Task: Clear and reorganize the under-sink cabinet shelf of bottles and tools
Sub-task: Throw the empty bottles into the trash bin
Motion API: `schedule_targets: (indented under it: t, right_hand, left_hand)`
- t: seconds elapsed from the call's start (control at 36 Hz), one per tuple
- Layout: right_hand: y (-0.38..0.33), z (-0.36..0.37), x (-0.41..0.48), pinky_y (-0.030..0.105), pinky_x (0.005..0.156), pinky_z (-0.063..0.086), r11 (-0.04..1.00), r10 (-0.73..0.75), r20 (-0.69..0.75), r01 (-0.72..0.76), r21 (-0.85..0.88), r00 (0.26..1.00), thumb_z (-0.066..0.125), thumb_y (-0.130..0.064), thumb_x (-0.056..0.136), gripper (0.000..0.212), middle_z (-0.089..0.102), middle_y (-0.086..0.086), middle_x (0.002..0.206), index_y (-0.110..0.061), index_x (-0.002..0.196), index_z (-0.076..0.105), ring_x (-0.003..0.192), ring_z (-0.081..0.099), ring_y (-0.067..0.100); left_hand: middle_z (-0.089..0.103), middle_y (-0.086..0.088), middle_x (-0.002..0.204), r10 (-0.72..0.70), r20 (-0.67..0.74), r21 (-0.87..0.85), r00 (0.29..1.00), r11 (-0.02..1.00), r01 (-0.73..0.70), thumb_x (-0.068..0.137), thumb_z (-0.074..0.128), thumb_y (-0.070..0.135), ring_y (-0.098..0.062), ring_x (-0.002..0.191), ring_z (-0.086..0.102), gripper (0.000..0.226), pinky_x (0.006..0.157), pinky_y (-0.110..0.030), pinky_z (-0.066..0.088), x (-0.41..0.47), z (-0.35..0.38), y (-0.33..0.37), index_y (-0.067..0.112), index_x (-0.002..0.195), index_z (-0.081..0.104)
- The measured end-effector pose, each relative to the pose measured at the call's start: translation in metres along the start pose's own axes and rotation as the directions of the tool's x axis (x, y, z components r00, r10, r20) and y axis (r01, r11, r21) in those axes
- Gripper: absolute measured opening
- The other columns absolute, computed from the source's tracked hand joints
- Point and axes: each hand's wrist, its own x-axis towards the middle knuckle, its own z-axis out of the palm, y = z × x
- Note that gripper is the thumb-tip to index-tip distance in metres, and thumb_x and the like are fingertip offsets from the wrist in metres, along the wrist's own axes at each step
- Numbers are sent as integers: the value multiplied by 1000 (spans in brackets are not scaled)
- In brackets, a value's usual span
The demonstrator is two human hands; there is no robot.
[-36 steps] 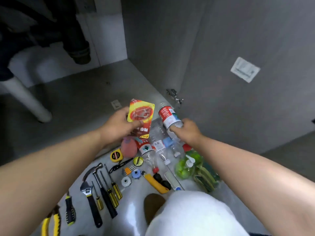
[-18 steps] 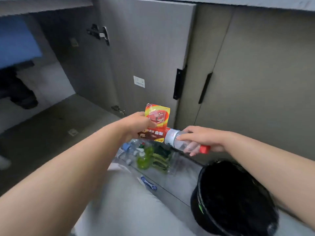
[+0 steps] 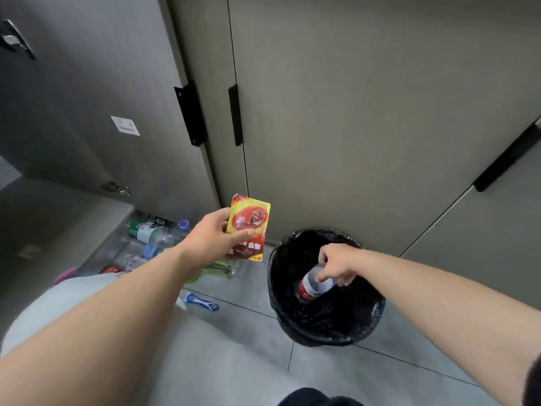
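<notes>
Bottle point(image 3: 312, 287) slanted bottom-down into bin point(image 3: 355, 325), cap seemingly inside right hand point(image 3: 336, 264)

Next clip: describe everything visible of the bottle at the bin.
The bottle looks like clear plastic, with a red and white label round its body. It hangs tilted in the mouth of the black-lined bin, red part lowest. The right hand grips its upper end, fingers curled over it and hiding that end. Whether it touches the liner cannot be told.
</notes>
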Motion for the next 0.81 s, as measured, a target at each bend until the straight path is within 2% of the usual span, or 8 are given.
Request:
schedule_targets:
  t: [0.06,0.14,0.22,0.39,0.5,0.64,0.72,0.81]
  right_hand:
    - [-2,21,14,39,65,61,1000,-16,-89,15,-20,996,77,-36,74,39,71,12,98,-15,100,58,68,71,29]
    - [-4,42,33,35,79,56,997,-55,-191,42,-72,980,76,-42,74,39,67,3,110,-27,105,56,95,68,28]
    - [-9,57,48,36,88,53,993,-100,-229,85,-78,968,74,-44,79,42,63,3,115,-26,113,56,106,62,29]
    - [-25,72,61,39,86,53,993,-116,-260,106,-52,959,62,-35,84,23,60,9,110,-22,97,48,103,61,35]
    - [-29,73,65,38,88,50,990,-125,-214,109,-85,969,61,-32,86,32,55,12,116,-17,112,50,109,57,36]
    - [-28,63,58,38,84,51,996,-90,-169,84,-40,982,61,-27,83,34,54,7,111,-18,113,49,102,58,30]
    - [-29,43,44,35,82,55,959,-62,-346,152,241,936,51,-15,86,19,67,-4,95,-25,93,65,88,64,19]
    - [-39,13,14,33,71,55,660,-81,-345,310,685,935,44,-11,89,28,73,4,96,-23,92,69,76,69,14]
  left_hand:
    - [79,2,96,-18,12,2,1000,1000,18,88,77,29,-16,88,77,26,79,-39,63,-1,-1,-5,22,110,68]
    - [79,3,94,-54,30,29,998,998,53,89,76,32,-14,84,77,23,65,-32,63,-1,-2,-9,22,107,66]
    - [78,1,93,-60,40,33,997,998,59,90,75,30,-15,84,77,20,63,-33,63,1,-1,-13,21,106,67]
    - [78,0,94,-61,53,101,997,993,55,98,64,20,-17,86,77,7,79,-42,64,8,-4,-20,18,104,67]
    - [79,1,93,-66,57,88,996,994,61,99,63,20,-16,85,77,8,79,-40,64,11,-5,-19,17,104,68]
    - [79,0,94,-64,78,94,995,994,57,99,63,20,-16,86,77,11,79,-40,64,11,-1,-12,14,105,69]
    - [79,-3,94,-62,82,115,995,992,52,99,62,18,-16,84,77,12,78,-38,64,9,2,-8,10,104,69]
    - [79,-4,94,-51,93,129,994,991,39,99,62,18,-14,83,77,11,72,-30,64,8,6,-5,10,103,70]
